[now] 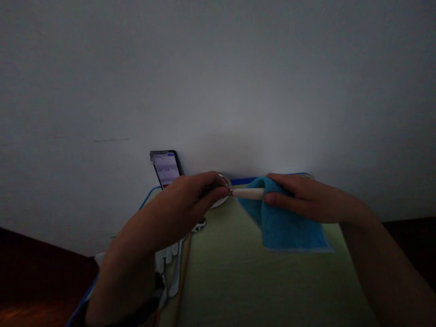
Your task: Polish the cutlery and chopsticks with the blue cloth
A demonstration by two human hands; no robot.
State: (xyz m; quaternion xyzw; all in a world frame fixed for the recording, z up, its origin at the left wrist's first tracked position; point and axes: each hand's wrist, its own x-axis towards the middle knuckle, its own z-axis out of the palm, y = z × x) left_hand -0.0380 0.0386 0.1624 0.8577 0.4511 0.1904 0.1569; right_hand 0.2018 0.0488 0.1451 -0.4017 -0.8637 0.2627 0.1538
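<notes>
Though partly visible, a round rim (220, 203).

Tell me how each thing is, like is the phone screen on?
Phone, tilted back, screen lit.
White handle, held roughly level, partly covered.
Blue cloth, draped around the handle, hanging down.
Left hand, closed at the handle's thin end.
Right hand, gripping the cloth around the handle.
Stick, lying down, partly hidden.
Shiny round thing, partly hidden.

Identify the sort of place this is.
Probably a plain indoor room, perhaps in a home; the dim view can't settle it. Clues: a blue-edged table beside a bare, scuffed wall, a phone propped up there, and a blue cloth in use.
</notes>
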